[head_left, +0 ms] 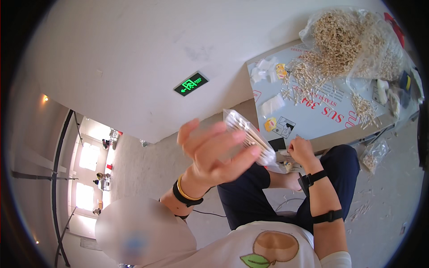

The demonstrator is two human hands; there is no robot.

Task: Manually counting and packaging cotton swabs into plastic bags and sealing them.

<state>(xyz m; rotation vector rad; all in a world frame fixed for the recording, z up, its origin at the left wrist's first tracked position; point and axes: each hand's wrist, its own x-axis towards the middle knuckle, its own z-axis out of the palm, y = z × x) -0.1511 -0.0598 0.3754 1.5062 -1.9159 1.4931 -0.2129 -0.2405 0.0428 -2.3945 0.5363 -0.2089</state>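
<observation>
Raised in front of me, my left hand (214, 154) holds a small clear plastic bag of cotton swabs (268, 157). The bag is tilted, with the wooden sticks lying side by side inside; some fingers are spread and slightly blurred. My right hand (302, 150) is lower, at the near edge of the metal-topped table (308, 127), with its fingers curled in. A pale scrap shows beside its fingertips, but what it grips is hidden. Loose cotton swabs (308, 80) are strewn over the tabletop beyond.
A large clear sack of swabs (339, 40) stands at the table's far right. Empty clear bags (271, 105) and yellow cards (270, 124) lie on the left part. Another small bag (374, 155) is on the floor at right. A wall with a green sign (191, 83) rises at left.
</observation>
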